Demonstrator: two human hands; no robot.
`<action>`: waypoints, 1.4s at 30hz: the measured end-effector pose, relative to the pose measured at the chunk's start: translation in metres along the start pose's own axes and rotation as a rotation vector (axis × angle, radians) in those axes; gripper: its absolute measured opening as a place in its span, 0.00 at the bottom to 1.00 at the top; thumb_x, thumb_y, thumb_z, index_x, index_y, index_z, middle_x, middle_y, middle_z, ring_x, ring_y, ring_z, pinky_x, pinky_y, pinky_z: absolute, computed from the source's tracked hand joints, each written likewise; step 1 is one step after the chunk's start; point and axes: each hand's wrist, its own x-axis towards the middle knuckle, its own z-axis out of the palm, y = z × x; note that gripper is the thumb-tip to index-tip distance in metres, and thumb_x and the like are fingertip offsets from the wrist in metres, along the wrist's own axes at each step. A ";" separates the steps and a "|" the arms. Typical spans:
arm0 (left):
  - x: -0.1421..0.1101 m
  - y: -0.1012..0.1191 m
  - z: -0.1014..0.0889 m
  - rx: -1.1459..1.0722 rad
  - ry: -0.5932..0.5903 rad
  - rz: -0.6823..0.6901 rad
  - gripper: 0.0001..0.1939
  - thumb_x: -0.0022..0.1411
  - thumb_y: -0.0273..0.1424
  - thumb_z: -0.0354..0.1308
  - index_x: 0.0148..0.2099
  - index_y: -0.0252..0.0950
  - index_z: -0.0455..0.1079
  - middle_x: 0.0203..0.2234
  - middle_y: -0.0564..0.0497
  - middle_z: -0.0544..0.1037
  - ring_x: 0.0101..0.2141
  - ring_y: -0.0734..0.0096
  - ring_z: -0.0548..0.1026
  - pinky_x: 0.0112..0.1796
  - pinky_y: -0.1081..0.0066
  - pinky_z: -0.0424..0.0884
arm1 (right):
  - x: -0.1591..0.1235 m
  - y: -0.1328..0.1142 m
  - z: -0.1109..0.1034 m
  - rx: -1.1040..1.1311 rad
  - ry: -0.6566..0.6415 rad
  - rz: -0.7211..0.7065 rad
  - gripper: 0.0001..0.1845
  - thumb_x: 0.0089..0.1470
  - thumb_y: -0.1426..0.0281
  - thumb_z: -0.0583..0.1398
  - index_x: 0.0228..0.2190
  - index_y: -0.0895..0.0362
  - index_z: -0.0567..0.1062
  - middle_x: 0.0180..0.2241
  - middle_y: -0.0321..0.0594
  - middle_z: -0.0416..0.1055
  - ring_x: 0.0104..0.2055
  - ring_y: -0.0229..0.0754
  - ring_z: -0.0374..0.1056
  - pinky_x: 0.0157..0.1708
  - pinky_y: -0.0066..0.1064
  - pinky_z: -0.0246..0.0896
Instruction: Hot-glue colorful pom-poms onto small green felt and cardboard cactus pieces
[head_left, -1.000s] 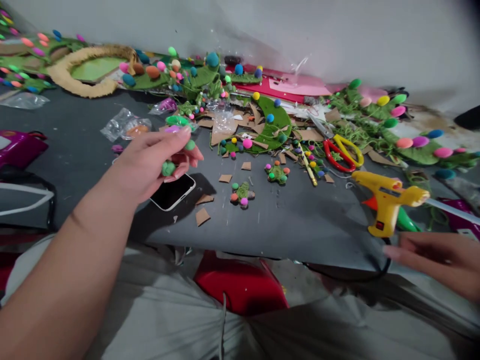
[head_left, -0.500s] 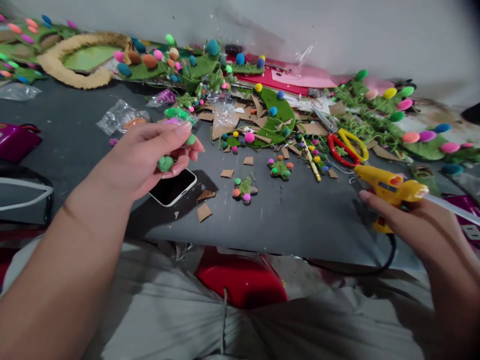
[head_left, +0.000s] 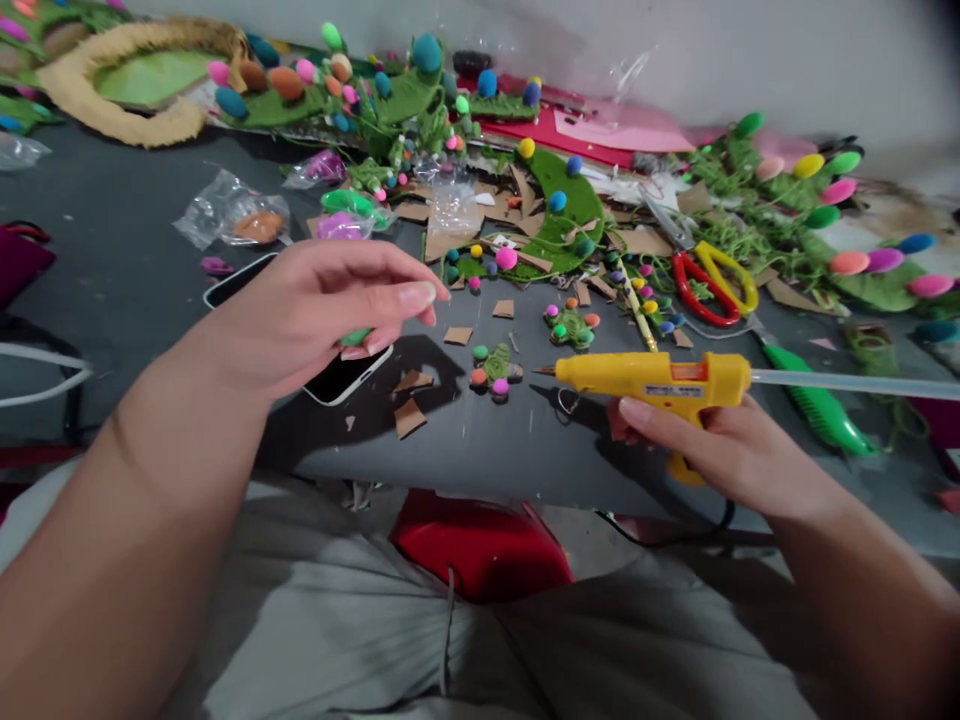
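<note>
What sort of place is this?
Probably a craft workshop bench: a yellow glue gun in the right hand, scissors, and a green crescent dotted with coloured balls among cardboard scraps.

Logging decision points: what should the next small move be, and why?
Probably ease the right hand left until the nozzle of the glue gun meets the greyish right end of the green piece: the nozzle points there, just short in view, and that end looks bare.

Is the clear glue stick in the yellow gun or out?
Partly in: the translucent glue stick enters the yellow plastic glue gun from behind; much sticks out.
</note>
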 end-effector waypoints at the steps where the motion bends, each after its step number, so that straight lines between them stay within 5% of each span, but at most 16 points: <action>1: 0.000 0.000 -0.002 -0.006 0.013 0.006 0.07 0.65 0.34 0.66 0.41 0.36 0.82 0.30 0.47 0.79 0.20 0.80 0.65 0.19 0.73 0.57 | 0.003 -0.003 0.002 -0.019 -0.006 -0.021 0.23 0.55 0.45 0.64 0.28 0.52 0.82 0.30 0.41 0.80 0.32 0.45 0.75 0.34 0.36 0.75; 8: -0.001 -0.002 -0.009 0.036 0.094 -0.032 0.11 0.66 0.39 0.65 0.38 0.36 0.82 0.28 0.45 0.78 0.21 0.78 0.65 0.19 0.73 0.56 | 0.015 -0.012 0.002 -0.149 -0.027 -0.106 0.24 0.57 0.45 0.62 0.25 0.51 0.81 0.26 0.38 0.78 0.29 0.44 0.73 0.34 0.37 0.73; 18: 0.000 -0.001 -0.005 0.010 0.008 0.012 0.07 0.66 0.35 0.65 0.40 0.38 0.82 0.29 0.47 0.79 0.19 0.80 0.62 0.18 0.72 0.54 | 0.016 -0.004 0.000 -0.252 -0.013 -0.107 0.25 0.58 0.45 0.61 0.22 0.49 0.80 0.24 0.40 0.76 0.34 0.48 0.74 0.24 0.34 0.68; 36: 0.002 -0.001 0.002 0.074 -0.024 -0.079 0.05 0.60 0.29 0.68 0.40 0.37 0.81 0.22 0.53 0.72 0.19 0.80 0.64 0.15 0.79 0.55 | 0.013 -0.007 0.000 -0.345 0.025 -0.077 0.29 0.54 0.41 0.61 0.18 0.49 0.75 0.17 0.39 0.66 0.34 0.51 0.73 0.26 0.36 0.68; 42: 0.002 -0.005 0.002 0.102 -0.031 -0.071 0.06 0.61 0.31 0.68 0.41 0.38 0.81 0.22 0.52 0.73 0.20 0.79 0.65 0.16 0.78 0.56 | 0.013 -0.011 0.000 -0.332 0.021 -0.100 0.27 0.54 0.40 0.61 0.20 0.47 0.78 0.17 0.40 0.66 0.40 0.56 0.75 0.28 0.38 0.71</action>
